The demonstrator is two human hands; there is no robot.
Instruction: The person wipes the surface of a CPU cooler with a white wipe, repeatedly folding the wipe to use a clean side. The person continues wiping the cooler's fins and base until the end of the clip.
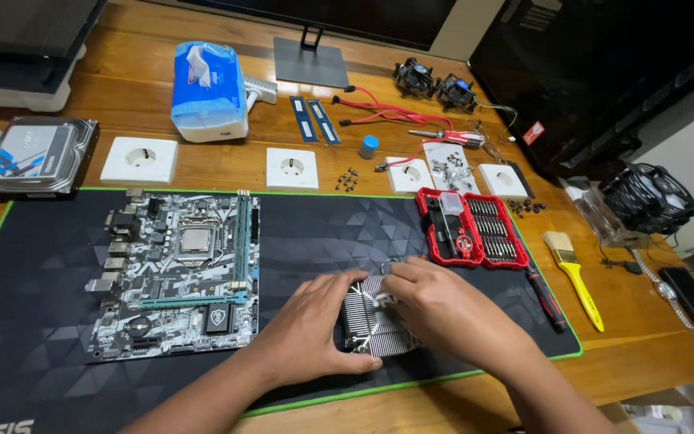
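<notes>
Both hands are gripping the finned metal heatsink [375, 321], which is resting on the dark mat [323, 225] at the near desk edge. The left hand [315, 317] is clasping its left side; the right hand [435, 301] is pinching its top. The motherboard [174, 273] is lying further left.

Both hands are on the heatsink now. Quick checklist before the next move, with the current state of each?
1. Left hand grips heatsink: ok.
2. Right hand on heatsink top: ok.
3. Heatsink rests on mat: ok.
4. Motherboard flat on mat, CPU uncovered: ok.
5. Bit set open, within reach: ok.
6. Heatsink underside clean: cannot tell.
</notes>
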